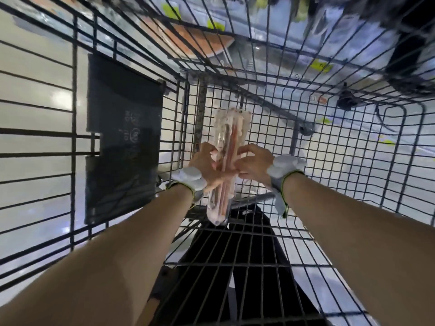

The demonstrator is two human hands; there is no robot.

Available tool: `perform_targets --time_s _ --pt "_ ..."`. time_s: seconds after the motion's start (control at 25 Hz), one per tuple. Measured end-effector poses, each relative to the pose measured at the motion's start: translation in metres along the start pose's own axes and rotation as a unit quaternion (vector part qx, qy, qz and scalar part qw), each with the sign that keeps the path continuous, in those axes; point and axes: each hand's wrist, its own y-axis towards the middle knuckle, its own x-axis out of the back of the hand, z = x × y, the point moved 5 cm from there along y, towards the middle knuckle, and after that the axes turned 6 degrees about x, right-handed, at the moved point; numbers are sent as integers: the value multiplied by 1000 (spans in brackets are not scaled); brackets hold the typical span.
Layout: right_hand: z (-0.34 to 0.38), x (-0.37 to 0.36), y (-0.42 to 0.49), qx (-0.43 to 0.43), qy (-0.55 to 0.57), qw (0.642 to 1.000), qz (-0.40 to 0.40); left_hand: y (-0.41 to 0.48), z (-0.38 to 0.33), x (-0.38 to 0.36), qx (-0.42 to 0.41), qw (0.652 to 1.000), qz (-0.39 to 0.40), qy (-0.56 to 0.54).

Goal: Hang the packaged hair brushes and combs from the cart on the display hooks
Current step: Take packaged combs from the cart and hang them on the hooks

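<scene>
Inside wire-grid cart [235, 128], left hand [204, 162] and right hand [254, 162] fingers grip long clear plastic package [226, 142], pink inside.

I see the package [229, 132] only edge-on and blurred, so I cannot tell whether it holds a brush or a comb; only pinkish streaks show through. The left hand [203, 164] and right hand [255, 162] cover its middle, and it hides some of their fingertips. The print on the dark panel [122, 137] is too faint to read. Beyond the cart [74, 114] wire, shelves [353, 31] and yellow tags [321, 65] are smeared. Both forearms [117, 243] run off the bottom edge.
</scene>
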Motion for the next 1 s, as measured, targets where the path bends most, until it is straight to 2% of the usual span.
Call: perform_targets --time_s 0.08,0.12,0.36,0.44,0.56,0.68,0.84,1.0 --pt "15 7 -25 14 -34 999 -9 -19 -17 1 -4 997 82 6" --pt "19 12 -31 14 -39 999 -23 -24 -22 3 5 995 95 6" --pt "43 44 -84 8 -66 991 -119 -68 -82 21 -73 995 19 59" --pt "54 66 -113 32 -148 977 -151 -93 -110 28 -118 987 29 107" --pt "72 89 -161 48 -242 951 -186 -124 -150 36 -200 964 -12 177" --pt "94 111 -222 61 -235 937 -252 -165 -193 42 -267 941 -54 199" --pt "126 135 -277 51 -299 914 -271 -210 -252 56 -380 875 -110 280" --pt "180 156 -334 113 -320 887 -312 -250 -303 72 -438 832 -142 308"
